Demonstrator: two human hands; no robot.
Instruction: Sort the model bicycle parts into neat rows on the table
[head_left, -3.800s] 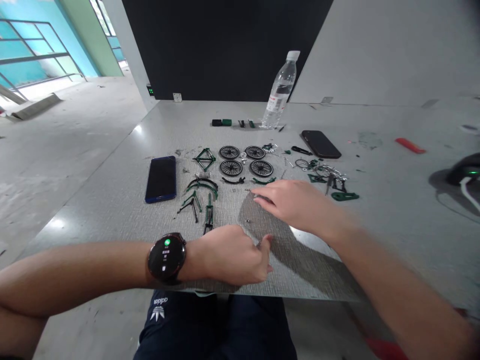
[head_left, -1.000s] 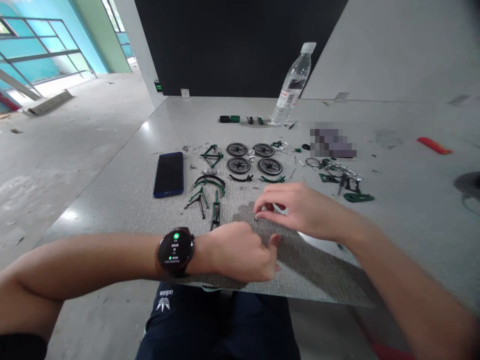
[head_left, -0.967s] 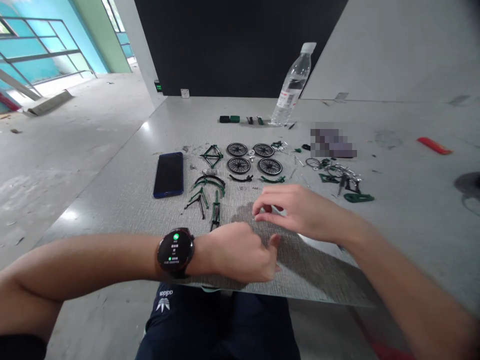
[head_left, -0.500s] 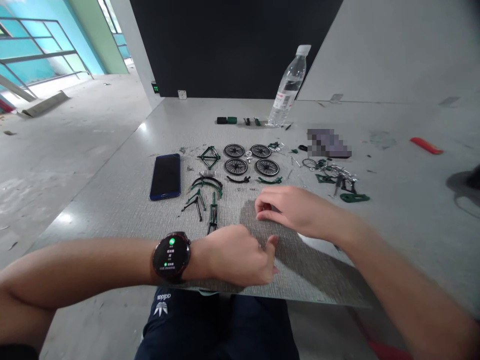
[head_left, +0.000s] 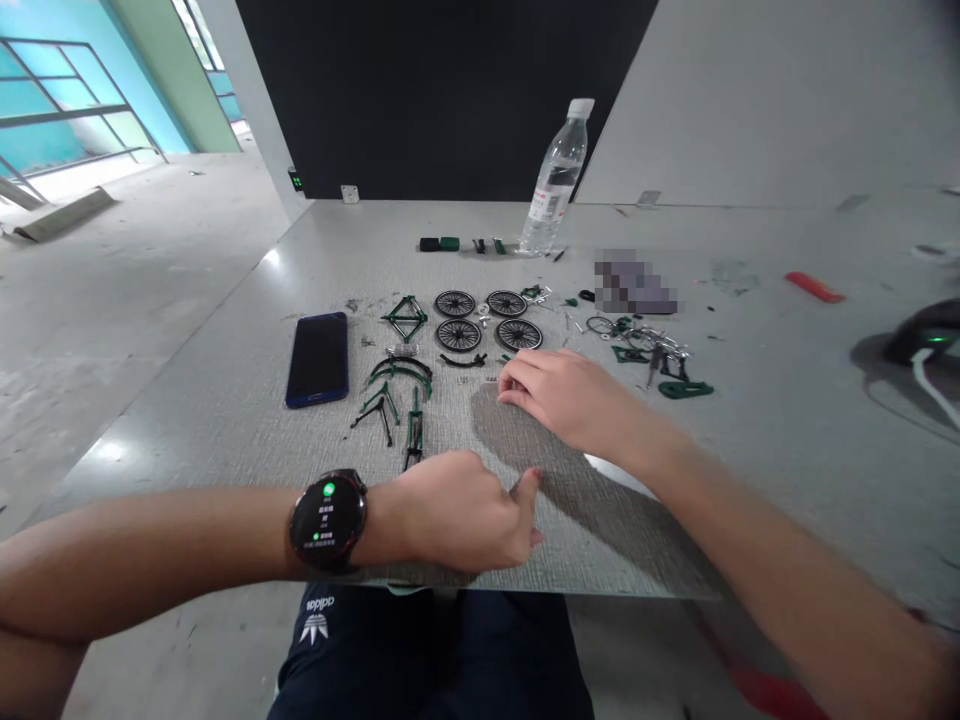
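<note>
Four wheels (head_left: 458,334) lay just beyond right hand (head_left: 559,395), fingers curled, hold unclear; left hand (head_left: 457,510) fisted on mat (head_left: 247,420).

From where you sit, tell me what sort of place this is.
Likely a bare, unfinished indoor hall: rough concrete floor, a grey mat holding bicycle-model parts, a metal railing beyond.

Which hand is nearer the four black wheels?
Right. The right hand lies just short of the black wheels; the left hand rests farther back, at the near edge of the mat.
</note>
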